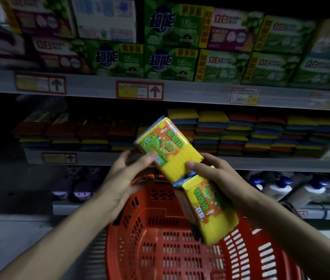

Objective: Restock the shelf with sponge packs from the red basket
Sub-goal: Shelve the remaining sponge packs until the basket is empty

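Observation:
Two yellow sponge packs with orange and green labels are held above the red basket. The upper sponge pack tilts up toward the shelf; my left hand grips its lower left corner with thumb on top. My right hand holds the lower sponge pack, which hangs down over the basket, and its thumb presses the upper pack's lower end. The basket's inside shows no other packs. The sponge shelf behind holds stacks of coloured sponges.
Boxes of soap fill the shelf above, with price tags on its edge. The bottom shelf carries bottles at right and dark purple items at left. A gap in the sponge row lies behind the upper pack. Grey floor at lower left.

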The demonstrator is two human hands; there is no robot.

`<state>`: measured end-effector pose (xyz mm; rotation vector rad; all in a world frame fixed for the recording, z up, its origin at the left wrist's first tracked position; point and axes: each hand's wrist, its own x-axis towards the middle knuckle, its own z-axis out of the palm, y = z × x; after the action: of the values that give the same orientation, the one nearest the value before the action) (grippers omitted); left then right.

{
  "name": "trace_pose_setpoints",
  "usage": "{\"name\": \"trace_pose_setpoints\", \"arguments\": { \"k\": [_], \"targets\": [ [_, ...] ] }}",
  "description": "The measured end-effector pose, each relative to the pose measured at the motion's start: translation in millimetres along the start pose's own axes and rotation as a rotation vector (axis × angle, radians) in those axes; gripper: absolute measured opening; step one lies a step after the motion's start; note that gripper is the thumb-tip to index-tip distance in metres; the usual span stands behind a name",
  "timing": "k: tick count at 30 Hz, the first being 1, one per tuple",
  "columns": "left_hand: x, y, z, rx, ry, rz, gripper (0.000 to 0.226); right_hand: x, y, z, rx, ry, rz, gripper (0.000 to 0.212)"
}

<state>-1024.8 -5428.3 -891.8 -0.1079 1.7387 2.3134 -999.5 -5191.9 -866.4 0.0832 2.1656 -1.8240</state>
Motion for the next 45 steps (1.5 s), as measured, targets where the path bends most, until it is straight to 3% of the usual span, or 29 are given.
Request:
{"name": "trace_pose_setpoints", "arguments": {
  "k": [3,8,11,16,19,27,35,45],
  "targets": [
    [-13,-13,10,0.047,-0.093,-0.074,0.063,1,3,12,0.045,0.008,-0.009,0.049],
    [-12,-10,10,-0.013,-0.057,-0.093,0.067,5,4,21,-0.007,0.02,-0.022,0.045],
    [-12,2,1,0.031,-0.055,-0.092,0.058,6,2,21,-0.092,-0.034,0.001,0.043],
    [-6,10,-19,0.035,0.113,-0.102,0.046,4,2,21,-0.12,-0.003,-0.106,0.051],
    [1,12,-27,-0.001,0.193,-0.104,0.056,4,2,24,-0.098,-0.041,-0.159,0.056],
    [11,18,-27,-0.01,0.261,-0.023,0.036,11,-1,48,-0.082,-0.087,-0.224,0.065],
    [32,18,-24,0.026,0.343,0.095,0.042,27,1,62,-0.234,-0.006,-0.278,0.085],
    [59,28,-16,-0.059,0.385,0.116,0.03,50,-14,69,-0.13,0.034,-0.318,0.066]
  ]
}}
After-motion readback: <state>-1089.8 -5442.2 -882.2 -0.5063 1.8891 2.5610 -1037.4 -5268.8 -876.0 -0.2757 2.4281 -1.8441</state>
